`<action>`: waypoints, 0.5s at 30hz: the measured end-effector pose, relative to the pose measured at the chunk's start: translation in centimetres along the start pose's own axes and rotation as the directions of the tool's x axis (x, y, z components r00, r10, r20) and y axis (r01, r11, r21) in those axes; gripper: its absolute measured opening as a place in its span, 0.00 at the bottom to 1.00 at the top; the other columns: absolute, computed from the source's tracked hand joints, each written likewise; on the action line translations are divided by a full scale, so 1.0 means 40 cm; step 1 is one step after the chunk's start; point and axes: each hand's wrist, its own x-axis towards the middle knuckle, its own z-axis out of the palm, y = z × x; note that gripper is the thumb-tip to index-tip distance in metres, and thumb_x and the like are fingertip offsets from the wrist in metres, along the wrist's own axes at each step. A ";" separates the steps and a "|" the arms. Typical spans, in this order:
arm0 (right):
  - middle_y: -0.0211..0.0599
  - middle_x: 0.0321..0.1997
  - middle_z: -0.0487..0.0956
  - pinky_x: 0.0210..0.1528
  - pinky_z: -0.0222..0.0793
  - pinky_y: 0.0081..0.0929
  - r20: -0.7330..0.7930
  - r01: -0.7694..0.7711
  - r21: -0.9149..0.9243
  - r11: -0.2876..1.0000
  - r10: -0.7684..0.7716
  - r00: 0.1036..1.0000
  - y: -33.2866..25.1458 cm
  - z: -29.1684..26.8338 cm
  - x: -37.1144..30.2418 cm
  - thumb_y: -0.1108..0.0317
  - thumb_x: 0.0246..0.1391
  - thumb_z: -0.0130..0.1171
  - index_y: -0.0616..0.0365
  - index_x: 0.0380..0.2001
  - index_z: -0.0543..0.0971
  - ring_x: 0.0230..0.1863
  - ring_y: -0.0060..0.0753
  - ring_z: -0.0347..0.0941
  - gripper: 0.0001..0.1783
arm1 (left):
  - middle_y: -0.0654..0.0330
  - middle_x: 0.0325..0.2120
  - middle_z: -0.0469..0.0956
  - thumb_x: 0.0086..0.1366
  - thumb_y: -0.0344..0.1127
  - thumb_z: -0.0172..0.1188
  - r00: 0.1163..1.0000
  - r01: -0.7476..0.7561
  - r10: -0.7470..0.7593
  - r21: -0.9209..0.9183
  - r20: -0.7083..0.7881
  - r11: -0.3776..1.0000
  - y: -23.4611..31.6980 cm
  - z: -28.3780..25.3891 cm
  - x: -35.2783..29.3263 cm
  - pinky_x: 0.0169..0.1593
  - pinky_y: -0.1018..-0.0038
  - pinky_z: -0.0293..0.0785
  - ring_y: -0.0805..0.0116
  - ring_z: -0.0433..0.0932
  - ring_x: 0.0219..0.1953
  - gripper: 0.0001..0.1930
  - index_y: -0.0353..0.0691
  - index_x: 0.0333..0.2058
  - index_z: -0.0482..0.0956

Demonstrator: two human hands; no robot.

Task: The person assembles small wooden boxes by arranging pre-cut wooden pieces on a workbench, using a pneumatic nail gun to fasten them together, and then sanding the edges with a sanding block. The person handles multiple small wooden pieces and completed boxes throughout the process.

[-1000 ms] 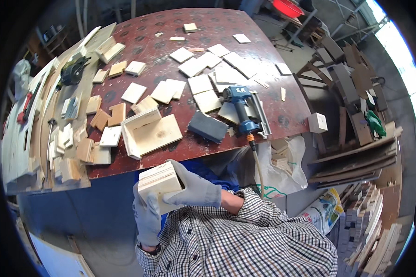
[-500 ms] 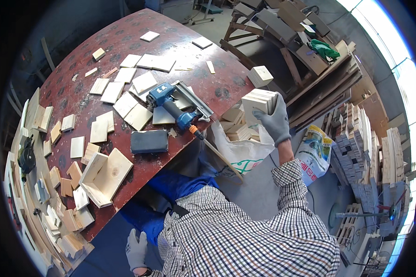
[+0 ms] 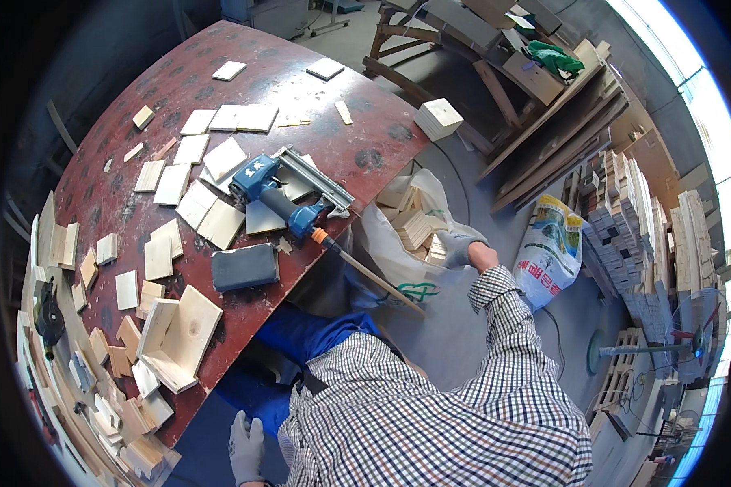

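Note:
My right hand (image 3: pixel 463 247), in a grey glove, is low at the right side of an open white sack (image 3: pixel 375 240). Its fingers are closed on a small stack of square wooden boards (image 3: pixel 436 250), partly hidden by the hand and the sack's rim. More loose wooden boards (image 3: pixel 414 227) lie inside the sack. My left hand (image 3: pixel 246 448), gloved too, hangs beside my body with its fingers apart and nothing in it. A blue nail gun (image 3: pixel 276 197) rests on the red table (image 3: pixel 333 150) among scattered flat boards.
At the table's right corner stands a square stack of boards (image 3: pixel 439 119). A dark block (image 3: pixel 245 267) and a three-sided wooden piece (image 3: pixel 179 334) lie near the front edge. On the floor to the right are a printed sack (image 3: pixel 546 256), stacked timber (image 3: pixel 617 207) and a fan (image 3: pixel 690 345).
My right hand has lowered the board stack from above the white sack down to its opening. The whole view has shifted slightly. My left hand stays by my side.

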 end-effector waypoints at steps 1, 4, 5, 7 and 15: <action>0.46 0.72 0.74 0.72 0.68 0.38 0.012 0.056 0.048 0.997 -0.056 0.998 -0.021 -0.019 -0.005 0.52 0.44 0.74 0.48 0.75 0.67 0.73 0.50 0.70 0.53 | 0.45 0.63 0.78 0.75 0.52 0.60 1.000 -0.001 0.001 0.006 0.001 1.000 0.001 -0.002 0.004 0.64 0.64 0.75 0.54 0.80 0.61 0.34 0.31 0.68 0.72; 0.46 0.75 0.71 0.75 0.64 0.42 0.004 0.208 0.136 0.969 -0.210 0.978 -0.051 -0.040 -0.007 0.59 0.42 0.74 0.42 0.77 0.65 0.74 0.54 0.67 0.55 | 0.44 0.63 0.78 0.75 0.51 0.60 1.000 -0.024 0.024 0.012 -0.002 1.000 0.022 -0.012 0.006 0.63 0.64 0.75 0.54 0.80 0.61 0.33 0.31 0.68 0.72; 0.45 0.75 0.71 0.75 0.64 0.42 0.029 0.208 0.097 0.973 -0.212 0.977 -0.053 -0.054 -0.011 0.59 0.41 0.75 0.42 0.77 0.65 0.74 0.54 0.67 0.55 | 0.44 0.63 0.78 0.75 0.51 0.60 0.999 -0.050 0.050 0.013 -0.008 0.999 0.031 -0.013 0.013 0.63 0.64 0.75 0.54 0.80 0.61 0.33 0.31 0.68 0.71; 0.45 0.75 0.71 0.75 0.65 0.43 0.085 0.231 0.018 0.973 -0.231 0.969 -0.073 -0.089 -0.020 0.58 0.40 0.75 0.41 0.77 0.65 0.74 0.54 0.68 0.56 | 0.44 0.63 0.77 0.75 0.51 0.60 0.997 -0.071 0.071 -0.008 -0.018 0.997 0.033 -0.017 0.016 0.63 0.64 0.75 0.54 0.80 0.61 0.33 0.31 0.68 0.71; 0.53 0.66 0.72 0.72 0.66 0.44 -0.398 0.469 0.346 0.813 -0.326 0.858 -0.147 -0.043 -0.012 0.57 0.41 0.75 0.53 0.74 0.63 0.70 0.58 0.69 0.55 | 0.44 0.65 0.76 0.76 0.50 0.60 0.999 -0.034 0.035 -0.038 0.030 0.999 0.034 -0.007 0.015 0.65 0.65 0.75 0.55 0.80 0.62 0.34 0.32 0.70 0.69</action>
